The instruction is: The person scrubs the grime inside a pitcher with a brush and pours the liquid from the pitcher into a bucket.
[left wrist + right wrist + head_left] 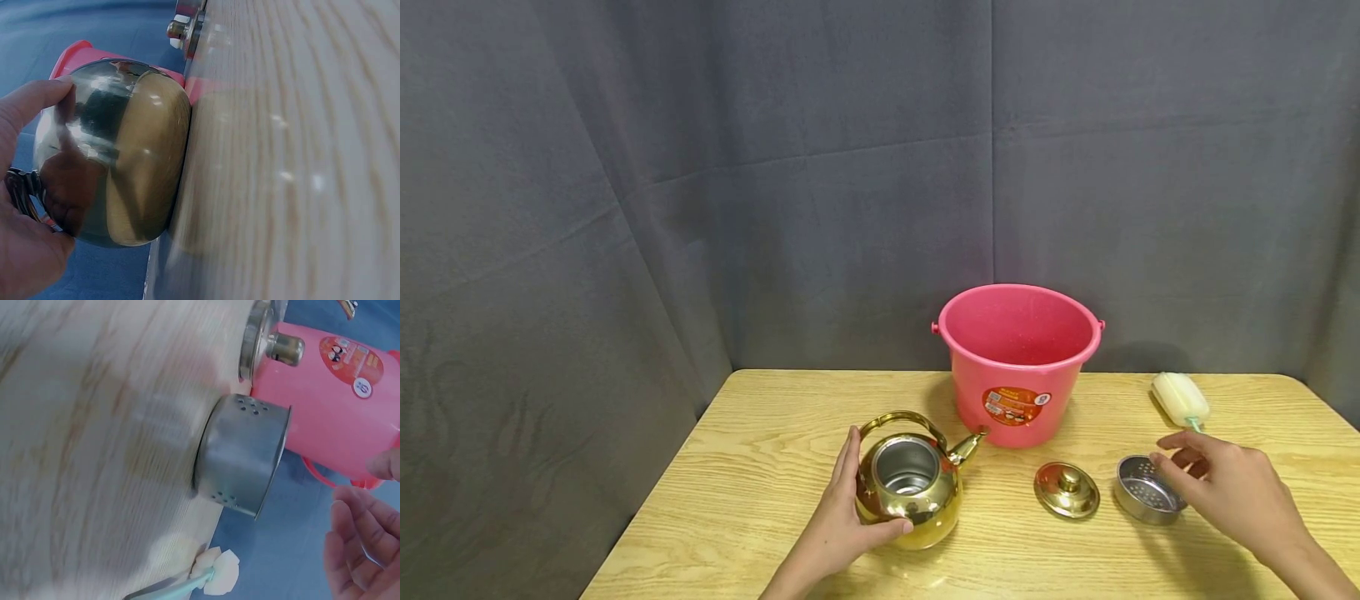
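Right hand (1232,492) hovers above the table (760,433), its fingers loosely bent and its thumb apart from them, with nothing in its grasp; directly below it is the perforated metal strainer (1144,492), upright with its mouth upward, and the right wrist view shows a clear gap between fingertips and rim. At the other end of the work, the left hand (850,517) holds the gold kettle (928,508) by its body, thumb across the near side and fingers along the flank by the handle. That kettle stands upright on the wood, uncovered, its spout toward the bucket. Between kettle and strainer, apart from both, the lid (1067,492) lies knob up. The step in hand appears to be work with the strainer while the kettle is braced. Taking up the strainer would call for lowering the hand, widening the thumb's spread and pinching the thin rim, keeping the cup level, with the left hold kept steady. Farther back, the pink bucket (1018,375) stands behind kettle and lid, and beyond the right hand lies a pale brush head (1180,398) with a mint-green stem.
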The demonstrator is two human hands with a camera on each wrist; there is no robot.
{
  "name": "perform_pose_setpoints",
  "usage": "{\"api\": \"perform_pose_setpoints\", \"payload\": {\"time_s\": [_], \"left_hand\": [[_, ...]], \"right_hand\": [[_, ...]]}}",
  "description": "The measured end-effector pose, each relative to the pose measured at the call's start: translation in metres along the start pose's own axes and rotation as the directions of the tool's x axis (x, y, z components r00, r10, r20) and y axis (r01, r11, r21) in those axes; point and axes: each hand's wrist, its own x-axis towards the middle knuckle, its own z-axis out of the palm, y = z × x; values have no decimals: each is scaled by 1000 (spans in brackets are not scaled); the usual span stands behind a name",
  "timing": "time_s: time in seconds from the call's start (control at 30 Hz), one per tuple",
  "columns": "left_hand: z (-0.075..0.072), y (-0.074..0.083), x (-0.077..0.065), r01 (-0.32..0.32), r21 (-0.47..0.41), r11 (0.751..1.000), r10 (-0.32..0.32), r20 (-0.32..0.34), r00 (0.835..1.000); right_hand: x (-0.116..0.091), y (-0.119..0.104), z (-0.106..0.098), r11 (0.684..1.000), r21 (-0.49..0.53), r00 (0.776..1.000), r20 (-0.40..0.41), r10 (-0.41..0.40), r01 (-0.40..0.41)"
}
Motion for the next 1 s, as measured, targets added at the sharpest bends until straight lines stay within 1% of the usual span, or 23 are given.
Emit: {"api": "perform_pose_setpoints", "payload": {"time_s": [0.17, 0.3, 0.47, 0.57, 0.67, 0.83, 0.97, 1.0], "left_hand": [[0, 0, 1, -4, 3, 1000, 4, 1, 1000], [-1, 0, 1, -8, 3, 1000, 8, -2, 1000], [-1, 0, 1, -13, -11, 1000, 13, -2, 1000], [0, 0, 1, -18, -11, 1000, 18, -4, 1000], [0, 0, 1, -19, -3, 1000, 19, -6, 1000], [0, 0, 1, -19, 2, 1000, 19, -5, 1000], [1, 0, 1, -20, 0, 1000, 20, -4, 1000], [1, 0, 1, -20, -1, 1000, 20, -3, 1000]], "right_hand": [[-2, 8, -5, 999, 41, 997, -76, -4, 7], [-4, 14, -8, 998, 56, 996, -81, 31, -26], [-7, 25, -10, 990, 64, 989, -64, 132, -128], [-9, 34, -11, 978, 76, 978, -57, 199, -195], [-12, 44, -12, 966, 84, 968, -41, 247, -243], [-18, 56, -13, 926, 128, 935, 39, 352, -354], [-21, 63, -13, 884, 197, 905, 90, 415, -424], [-21, 65, -12, 869, 222, 897, 109, 429, -442]]}}
